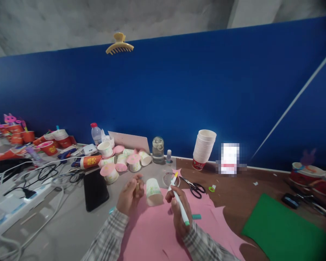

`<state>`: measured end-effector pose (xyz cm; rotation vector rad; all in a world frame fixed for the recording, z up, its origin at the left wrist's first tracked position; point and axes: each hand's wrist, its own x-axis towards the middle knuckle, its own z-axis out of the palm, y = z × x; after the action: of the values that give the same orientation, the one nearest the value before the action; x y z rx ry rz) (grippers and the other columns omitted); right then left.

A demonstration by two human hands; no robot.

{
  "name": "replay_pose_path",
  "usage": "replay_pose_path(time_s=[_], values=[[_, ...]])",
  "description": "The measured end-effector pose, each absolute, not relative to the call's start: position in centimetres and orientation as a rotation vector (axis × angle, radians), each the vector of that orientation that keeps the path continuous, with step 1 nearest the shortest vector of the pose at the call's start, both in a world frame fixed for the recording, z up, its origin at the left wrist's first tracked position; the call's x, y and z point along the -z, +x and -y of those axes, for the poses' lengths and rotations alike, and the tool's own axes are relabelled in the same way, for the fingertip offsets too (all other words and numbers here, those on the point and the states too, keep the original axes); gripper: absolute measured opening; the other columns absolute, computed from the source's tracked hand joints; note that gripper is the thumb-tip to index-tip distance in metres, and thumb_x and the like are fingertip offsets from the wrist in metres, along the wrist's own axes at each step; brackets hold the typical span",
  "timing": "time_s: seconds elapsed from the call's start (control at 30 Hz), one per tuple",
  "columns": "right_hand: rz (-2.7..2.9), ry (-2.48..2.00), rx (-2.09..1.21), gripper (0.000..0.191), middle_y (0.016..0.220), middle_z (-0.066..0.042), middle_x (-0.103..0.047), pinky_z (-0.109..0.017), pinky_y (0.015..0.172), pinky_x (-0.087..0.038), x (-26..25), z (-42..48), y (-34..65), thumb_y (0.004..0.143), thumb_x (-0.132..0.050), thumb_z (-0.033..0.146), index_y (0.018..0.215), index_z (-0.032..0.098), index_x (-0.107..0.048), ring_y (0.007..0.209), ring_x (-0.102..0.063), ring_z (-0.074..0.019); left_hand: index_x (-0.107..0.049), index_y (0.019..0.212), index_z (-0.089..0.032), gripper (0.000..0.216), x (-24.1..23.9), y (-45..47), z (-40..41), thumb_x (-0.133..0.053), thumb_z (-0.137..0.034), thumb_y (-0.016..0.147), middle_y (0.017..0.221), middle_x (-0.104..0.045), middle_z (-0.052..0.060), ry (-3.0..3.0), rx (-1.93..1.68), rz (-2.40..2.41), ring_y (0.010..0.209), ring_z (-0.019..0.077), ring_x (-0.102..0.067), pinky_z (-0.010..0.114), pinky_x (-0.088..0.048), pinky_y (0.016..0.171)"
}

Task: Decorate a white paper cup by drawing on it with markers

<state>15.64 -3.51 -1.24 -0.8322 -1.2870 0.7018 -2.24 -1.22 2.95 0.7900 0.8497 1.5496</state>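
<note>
My left hand (129, 195) is closed around the base of a small white paper cup (153, 191), held on its side above a pink paper sheet (152, 232). My right hand (178, 210) grips a white marker with a yellow-green tip (179, 201), its tip pointing up and away, just right of the cup. Both sleeves are plaid. A teal marker cap (196, 216) lies on the pink sheet beside my right wrist.
Black scissors (194, 187), a stack of white cups (204, 148), a glass jar (158, 149) and several pink-topped cups (122, 161) stand behind. A black phone (95, 189), a power strip with cables (19, 203) lie left; a green sheet (282, 228) lies right.
</note>
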Motion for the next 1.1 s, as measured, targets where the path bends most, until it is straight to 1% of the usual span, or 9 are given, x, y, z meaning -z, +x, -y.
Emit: replay_pose_path(time_s=[0.07, 0.17, 0.27, 0.33, 0.43, 0.5, 0.63, 0.9, 1.1], values=[[1.297, -0.826, -0.707, 0.041, 0.067, 0.000, -0.063, -0.033, 0.049, -0.051, 1.3, 3.4, 15.7, 0.080, -0.045, 0.052, 0.106, 0.023, -0.056, 0.054, -0.057, -0.0189, -0.056, 0.090, -0.014, 0.054, -3.6, -2.2, 1.7, -0.080, -0.034, 0.046, 0.068, -0.057, 0.000, 0.805, -1.501, -0.745, 0.045, 0.0049, -0.044, 0.018, -0.036, 0.043], [1.302, -0.816, -0.762, 0.042, 0.066, 0.000, -0.063, -0.031, 0.048, -0.049, 1.5, 3.3, 15.7, 0.080, -0.046, 0.053, 0.106, 0.023, -0.056, 0.053, -0.056, -0.0183, -0.054, 0.096, -0.016, 0.054, -4.1, -2.0, 2.2, -0.080, -0.023, 0.049, 0.079, -0.060, 0.003, 0.841, -1.379, -0.639, 0.057, 0.0094, -0.053, 0.019, -0.041, 0.050], [1.235, -0.806, -0.823, 0.040, 0.062, 0.002, -0.061, -0.029, 0.045, -0.048, 1.3, 3.2, 15.6, 0.081, -0.044, 0.053, 0.105, 0.023, -0.055, 0.050, -0.054, -0.0175, -0.046, 0.110, -0.021, 0.064, -3.7, -1.6, 2.4, -0.079, -0.025, 0.055, 0.079, -0.063, 0.005, 0.883, -1.219, -0.616, 0.058, 0.0141, -0.058, 0.024, -0.045, 0.051], [1.201, -0.804, -0.834, 0.036, 0.060, 0.003, -0.060, -0.028, 0.044, -0.047, 0.7, 3.4, 15.5, 0.083, -0.043, 0.051, 0.103, 0.024, -0.055, 0.048, -0.054, -0.0172, -0.044, 0.112, -0.021, 0.068, -3.2, -1.5, 2.3, -0.080, -0.026, 0.054, 0.078, -0.065, 0.006, 0.855, -1.181, -0.619, 0.059, 0.0162, -0.060, 0.026, -0.048, 0.052], [1.285, -0.747, -0.749, 0.032, 0.060, 0.002, -0.059, -0.028, 0.045, -0.046, -0.9, 4.3, 15.5, 0.086, -0.040, 0.046, 0.102, 0.025, -0.058, 0.049, -0.053, -0.0175, -0.052, 0.102, -0.018, 0.060, -2.4, -1.5, 1.9, -0.081, -0.030, 0.051, 0.080, -0.067, 0.007, 0.725, -1.271, -0.656, 0.066, 0.0185, -0.063, 0.028, -0.052, 0.058], [1.490, -0.630, -0.638, 0.033, 0.061, 0.001, -0.057, -0.032, 0.050, -0.047, -2.2, 5.1, 15.5, 0.086, -0.038, 0.045, 0.093, 0.026, -0.063, 0.052, -0.053, -0.0188, -0.055, 0.094, -0.017, 0.054, -2.1, -1.6, 1.7, -0.082, -0.031, 0.049, 0.084, -0.066, 0.007, 0.621, -1.355, -0.683, 0.070, 0.0190, -0.064, 0.028, -0.054, 0.061], [1.744, -0.471, -0.502, 0.033, 0.062, -0.001, -0.058, -0.038, 0.060, -0.048, -3.5, 6.4, 15.2, 0.088, -0.036, 0.044, 0.095, 0.027, -0.063, 0.058, -0.054, -0.0216, -0.056, 0.087, -0.017, 0.047, -2.1, -1.6, 1.5, -0.081, -0.030, 0.050, 0.086, -0.066, 0.005, 0.482, -1.455, -0.730, 0.070, 0.0174, -0.064, 0.026, -0.055, 0.059], [1.604, -0.550, -0.466, 0.013, 0.063, 0.001, -0.056, -0.037, 0.059, -0.049, -2.8, 6.5, 14.7, 0.081, -0.050, 0.030, 0.093, 0.029, -0.054, 0.063, -0.056, -0.0233, -0.053, 0.093, -0.018, 0.058, -3.4, -0.3, 2.6, -0.082, -0.036, 0.046, 0.068, -0.065, 0.002, 0.613, -1.382, -0.716, 0.051, 0.0143, -0.060, 0.025, -0.052, 0.047], [1.797, -0.583, -0.418, 0.020, 0.067, 0.002, -0.060, -0.037, 0.061, -0.049, -1.6, 6.0, 14.5, 0.075, -0.054, 0.020, 0.091, 0.031, -0.054, 0.060, -0.057, -0.0221, -0.056, 0.086, -0.018, 0.058, -3.4, 0.3, 2.8, -0.084, -0.038, 0.040, 0.070, -0.065, 0.003, 0.524, -1.407, -0.790, 0.059, 0.0158, -0.062, 0.027, -0.052, 0.054]])
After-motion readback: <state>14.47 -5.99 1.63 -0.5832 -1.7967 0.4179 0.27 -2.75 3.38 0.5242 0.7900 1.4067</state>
